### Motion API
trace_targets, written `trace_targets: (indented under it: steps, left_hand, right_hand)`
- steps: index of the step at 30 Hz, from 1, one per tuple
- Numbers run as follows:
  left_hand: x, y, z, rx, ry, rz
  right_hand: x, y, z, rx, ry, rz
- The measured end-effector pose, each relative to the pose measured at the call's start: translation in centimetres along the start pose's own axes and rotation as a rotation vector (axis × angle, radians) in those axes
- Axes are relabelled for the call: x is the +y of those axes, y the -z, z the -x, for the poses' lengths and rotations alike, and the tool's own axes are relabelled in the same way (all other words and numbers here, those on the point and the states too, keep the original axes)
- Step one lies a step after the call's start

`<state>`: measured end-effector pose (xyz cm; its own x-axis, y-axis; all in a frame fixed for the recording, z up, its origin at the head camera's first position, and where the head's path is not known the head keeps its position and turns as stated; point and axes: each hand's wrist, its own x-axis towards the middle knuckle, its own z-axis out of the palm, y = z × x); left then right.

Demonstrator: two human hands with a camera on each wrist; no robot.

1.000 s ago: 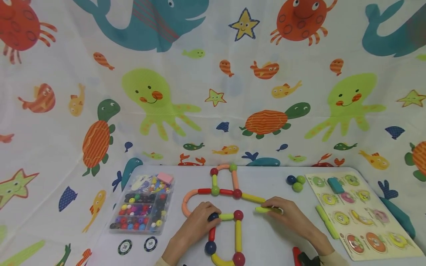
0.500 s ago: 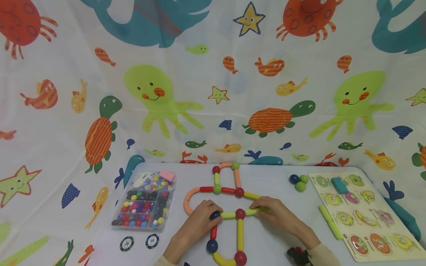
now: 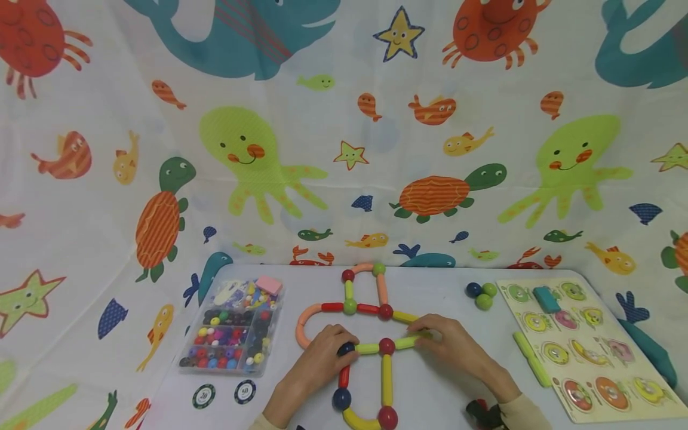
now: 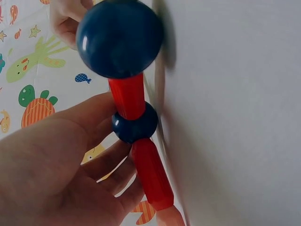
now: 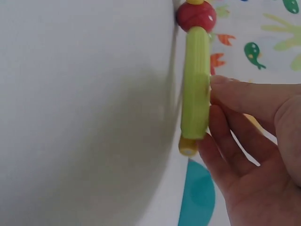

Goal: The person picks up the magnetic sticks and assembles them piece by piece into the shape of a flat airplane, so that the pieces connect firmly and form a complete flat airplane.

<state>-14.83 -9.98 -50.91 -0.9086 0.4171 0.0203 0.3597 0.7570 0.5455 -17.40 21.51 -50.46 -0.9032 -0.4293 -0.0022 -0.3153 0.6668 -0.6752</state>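
My left hand [image 3: 323, 357] grips a dark blue ball [image 3: 346, 348] between thumb and fingers, at a joint of a stick-and-ball figure lying on the table. In the left wrist view, red rods [image 4: 153, 174] meet that ball, and a larger-looking blue ball [image 4: 120, 40] is nearer the camera. My right hand [image 3: 450, 345] pinches a lime green rod [image 5: 195, 89] with thumb and fingertips. The rod's left end meets a red ball [image 3: 387, 346], which also joins a shorter green rod [image 3: 368, 349] and a yellow rod [image 3: 387, 382]. Fingers hide the rod's right end in the head view.
A compartment box of beads [image 3: 231, 328] and two round chips [image 3: 245, 391] are on the left. Loose balls [image 3: 484, 301], another green rod [image 3: 532, 359] and a wooden puzzle board [image 3: 591, 340] are on the right. Behind the table hangs a printed cloth [image 3: 322, 203].
My right hand has moved left, bringing the lime green rod from apart to against the red ball. The left hand keeps its grip on the blue ball. The head view has shifted slightly.
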Motion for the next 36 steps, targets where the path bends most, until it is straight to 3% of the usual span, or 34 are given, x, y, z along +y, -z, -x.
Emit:
trace_targets:
  steps: [5, 11, 19, 24, 36]
  left_hand:
    - [-0.2, 0.0, 0.1, -0.001, 0.0, 0.002]
    - [-0.4, -0.1, 0.1, -0.003, 0.006, 0.003]
    - [-0.5, -0.3, 0.1, -0.01, 0.003, 0.011]
    - [-0.5, -0.3, 0.2, -0.014, 0.003, 0.014]
    - [-0.3, -0.1, 0.0, -0.023, 0.016, 0.026]
  right_hand:
    - [1.1, 1.6, 0.5, 0.161, -0.038, -0.004]
    - [3.5, 3.8, 1.0, 0.447, -0.062, 0.034]
    - [5.9, 5.8, 1.4, 0.709, -0.467, -0.16]
    - [7.2, 5.7, 1.3, 0.739, -0.569, -0.211]
    - [8.1, 5.0, 0.8, 0.656, -0.636, -0.214]
